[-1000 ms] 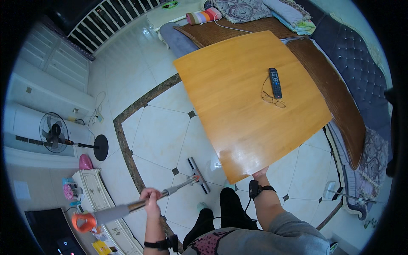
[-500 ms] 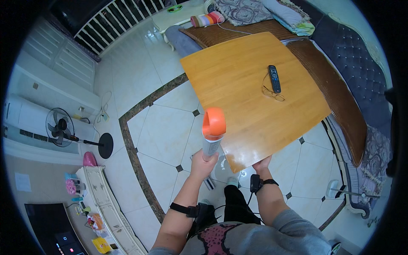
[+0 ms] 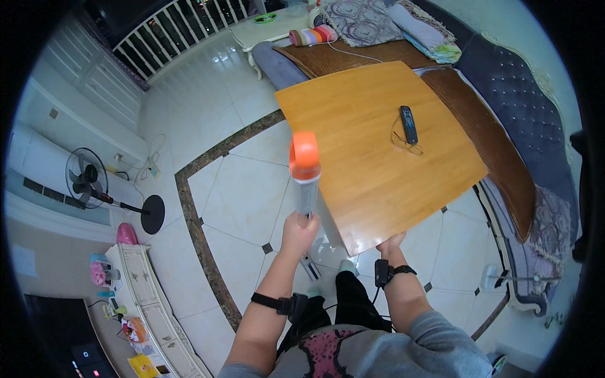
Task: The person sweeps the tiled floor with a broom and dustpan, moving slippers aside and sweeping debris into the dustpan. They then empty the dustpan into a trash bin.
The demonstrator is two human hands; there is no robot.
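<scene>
My left hand is closed around the lower end of a grey-white tube with a bright orange loop-shaped top. The tube points away from me, left of the table's near corner and apart from it. At the near edge of the wooden table, my right hand grips the rim, with most of its fingers hidden under the tabletop. A black remote control lies on the table's right half, beside thin-framed glasses.
A dark grey sofa with brown mats wraps around the table's far and right sides. On the left stand a floor fan and a white cabinet. Pale tiles with a dark border cover the floor. A white railing runs behind.
My left hand has swung the orange-topped tube a little leftward and away from me, turning its loop. My right hand stays at the table's edge. The whole view has shifted slightly.
</scene>
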